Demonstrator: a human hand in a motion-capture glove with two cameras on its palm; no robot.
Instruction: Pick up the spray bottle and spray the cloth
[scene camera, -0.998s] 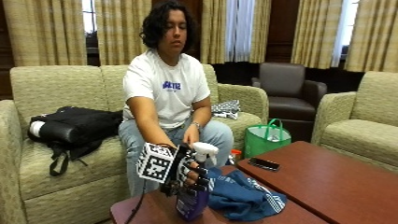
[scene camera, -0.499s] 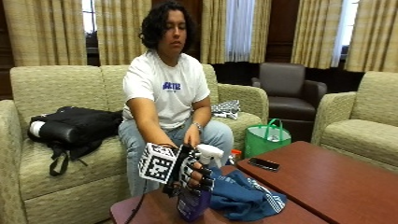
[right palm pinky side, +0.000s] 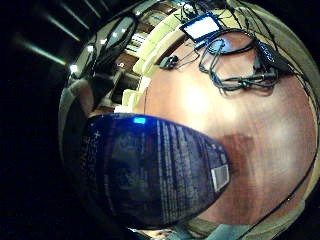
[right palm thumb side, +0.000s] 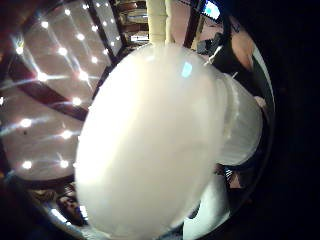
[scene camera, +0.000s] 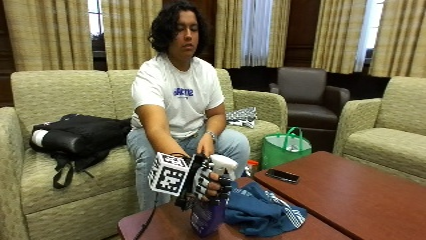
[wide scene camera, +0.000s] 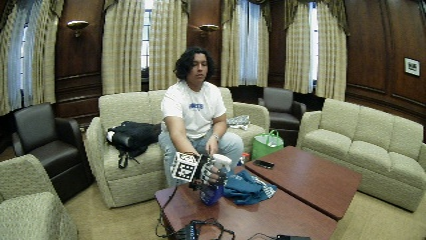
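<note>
Polished reddish-brown wood on the table (scene camera: 373, 195), glossy enough to mirror light. Smooth white plastic for the spray bottle (scene camera: 208, 217) head, glossy dark purple plastic below with a printed label. Soft, crumpled blue cloth (scene camera: 263, 212). Matt black fabric on the gloved right hand (scene camera: 212, 184).

Dim, warm room lit by windows (wide scene camera: 249, 42) at twelve o'clock — palm views glare-streaked, perhaps overexposed, blurred, warped toward edges.

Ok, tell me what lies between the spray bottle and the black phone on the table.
The blue cloth lies crumpled between them, right beside the spray bottle held by the gloved right hand; past it, bare table up to the phone. The outside view shows this.
</note>
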